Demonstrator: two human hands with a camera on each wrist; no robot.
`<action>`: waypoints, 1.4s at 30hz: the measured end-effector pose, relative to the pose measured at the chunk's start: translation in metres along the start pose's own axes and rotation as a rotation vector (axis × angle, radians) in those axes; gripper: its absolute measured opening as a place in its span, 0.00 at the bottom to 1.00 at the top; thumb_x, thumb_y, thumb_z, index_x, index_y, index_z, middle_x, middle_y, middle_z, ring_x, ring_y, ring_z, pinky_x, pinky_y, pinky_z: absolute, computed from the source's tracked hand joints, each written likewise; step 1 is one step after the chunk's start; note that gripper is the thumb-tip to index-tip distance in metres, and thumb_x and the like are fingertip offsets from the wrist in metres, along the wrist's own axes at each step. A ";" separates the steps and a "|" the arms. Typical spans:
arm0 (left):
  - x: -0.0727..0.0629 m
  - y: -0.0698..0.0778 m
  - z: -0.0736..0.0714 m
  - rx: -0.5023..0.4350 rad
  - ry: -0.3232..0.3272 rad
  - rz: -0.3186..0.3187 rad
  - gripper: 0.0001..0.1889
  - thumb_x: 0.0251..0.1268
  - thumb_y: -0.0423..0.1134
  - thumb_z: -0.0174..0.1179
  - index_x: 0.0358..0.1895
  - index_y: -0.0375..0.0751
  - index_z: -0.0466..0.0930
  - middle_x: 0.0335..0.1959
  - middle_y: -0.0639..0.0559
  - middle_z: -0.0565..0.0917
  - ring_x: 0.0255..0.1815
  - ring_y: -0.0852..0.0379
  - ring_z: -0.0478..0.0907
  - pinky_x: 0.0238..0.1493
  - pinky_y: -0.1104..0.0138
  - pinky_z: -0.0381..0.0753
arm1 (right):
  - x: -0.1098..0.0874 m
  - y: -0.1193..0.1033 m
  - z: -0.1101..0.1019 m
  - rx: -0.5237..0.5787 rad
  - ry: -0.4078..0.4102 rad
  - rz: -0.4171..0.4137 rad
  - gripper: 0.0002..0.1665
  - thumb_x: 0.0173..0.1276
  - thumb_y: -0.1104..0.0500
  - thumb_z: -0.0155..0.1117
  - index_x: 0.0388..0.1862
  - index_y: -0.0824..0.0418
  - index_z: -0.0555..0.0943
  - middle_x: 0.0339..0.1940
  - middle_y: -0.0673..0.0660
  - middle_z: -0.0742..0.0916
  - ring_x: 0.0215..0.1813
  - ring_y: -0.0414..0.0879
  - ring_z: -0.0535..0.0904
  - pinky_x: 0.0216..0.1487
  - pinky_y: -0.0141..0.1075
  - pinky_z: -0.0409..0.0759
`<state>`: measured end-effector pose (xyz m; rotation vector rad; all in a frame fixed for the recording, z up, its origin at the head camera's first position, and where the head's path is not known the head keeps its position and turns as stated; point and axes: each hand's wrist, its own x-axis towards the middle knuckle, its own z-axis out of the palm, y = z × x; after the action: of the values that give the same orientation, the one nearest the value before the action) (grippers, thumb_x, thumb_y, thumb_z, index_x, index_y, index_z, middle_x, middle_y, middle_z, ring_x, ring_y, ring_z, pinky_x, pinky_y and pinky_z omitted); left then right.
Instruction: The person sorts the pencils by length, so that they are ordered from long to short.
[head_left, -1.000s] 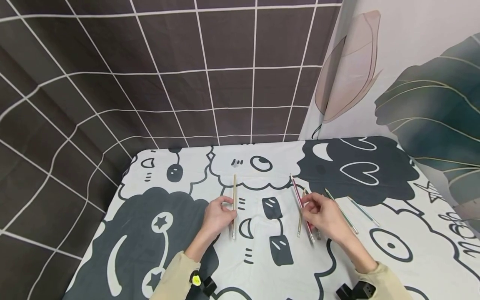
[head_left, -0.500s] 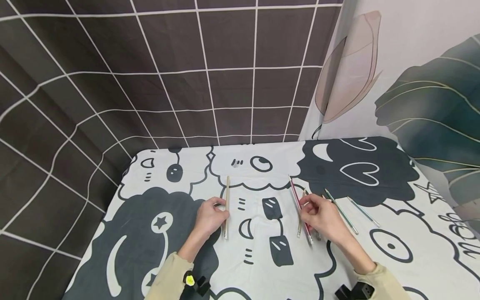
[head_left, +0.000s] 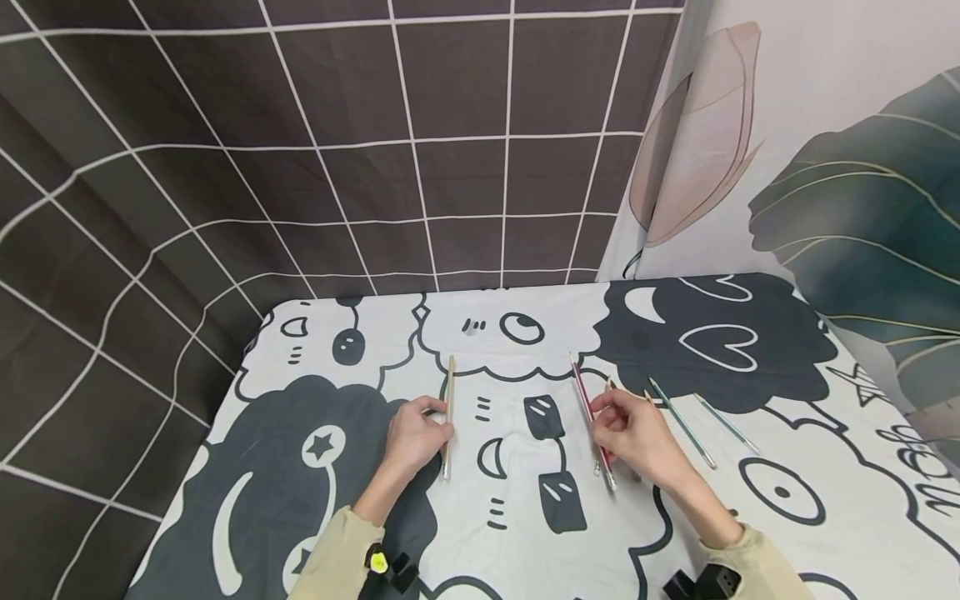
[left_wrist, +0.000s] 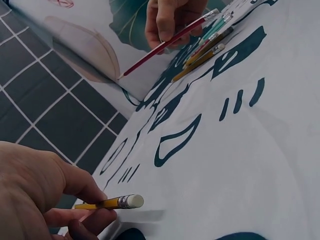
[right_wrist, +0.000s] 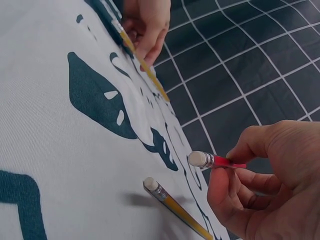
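Note:
My left hand (head_left: 414, 440) pinches a yellow pencil (head_left: 449, 385) between thumb and fingers, its white eraser end toward me, as the left wrist view shows. My right hand (head_left: 633, 435) pinches a red pencil (head_left: 580, 385), also with a white eraser at the near end. In the right wrist view a second yellow pencil (right_wrist: 181, 212) lies on the cloth below the red one, partly behind the right hand in the head view. To the right of that hand lie a green pencil (head_left: 682, 423) and a teal pencil (head_left: 727, 423).
A white cloth (head_left: 517, 508) with dark cartoon shapes covers the table. Behind it hangs a dark fabric with a white grid (head_left: 457, 92). A pale curtain with printed leaves (head_left: 862, 217) stands at the right.
My left hand has carried the yellow pencil to the left. My right hand has shifted slightly left with the red pencil, which has moved away from the pencils beneath it.

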<state>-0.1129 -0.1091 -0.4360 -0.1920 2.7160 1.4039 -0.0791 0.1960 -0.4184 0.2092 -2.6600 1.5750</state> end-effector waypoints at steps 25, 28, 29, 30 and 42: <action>0.001 -0.009 0.004 0.143 0.098 0.123 0.12 0.47 0.27 0.69 0.39 0.34 0.87 0.18 0.53 0.83 0.21 0.58 0.78 0.31 0.57 0.75 | 0.005 -0.005 0.013 0.021 -0.054 0.070 0.13 0.56 0.76 0.60 0.42 0.72 0.78 0.23 0.54 0.81 0.20 0.45 0.79 0.21 0.37 0.80; 0.001 -0.010 0.004 0.146 0.103 0.140 0.12 0.47 0.27 0.70 0.38 0.34 0.87 0.19 0.53 0.83 0.21 0.58 0.79 0.33 0.56 0.75 | 0.006 -0.006 0.014 0.029 -0.062 0.079 0.13 0.57 0.75 0.61 0.42 0.72 0.78 0.23 0.54 0.81 0.20 0.46 0.79 0.21 0.37 0.80; 0.001 -0.010 0.004 0.145 0.102 0.144 0.11 0.47 0.27 0.70 0.38 0.34 0.87 0.19 0.53 0.83 0.21 0.58 0.79 0.33 0.56 0.75 | 0.006 -0.006 0.015 0.031 -0.066 0.081 0.13 0.57 0.75 0.61 0.42 0.72 0.78 0.23 0.54 0.81 0.20 0.46 0.79 0.21 0.37 0.80; 0.001 -0.010 0.004 0.146 0.102 0.143 0.11 0.47 0.28 0.70 0.38 0.34 0.87 0.19 0.53 0.83 0.21 0.58 0.79 0.33 0.56 0.75 | 0.006 -0.006 0.015 0.033 -0.069 0.083 0.13 0.57 0.75 0.61 0.42 0.72 0.78 0.23 0.54 0.81 0.19 0.46 0.80 0.21 0.37 0.80; 0.000 -0.011 0.003 0.120 0.087 0.111 0.11 0.49 0.29 0.71 0.40 0.34 0.87 0.21 0.53 0.84 0.22 0.58 0.79 0.33 0.57 0.76 | 0.013 -0.012 0.032 0.104 -0.097 0.123 0.11 0.59 0.73 0.62 0.41 0.71 0.78 0.23 0.54 0.82 0.18 0.49 0.81 0.21 0.38 0.80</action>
<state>-0.1111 -0.1133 -0.4462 -0.0978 2.9130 1.2815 -0.0895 0.1609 -0.4218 0.1303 -2.7137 1.7856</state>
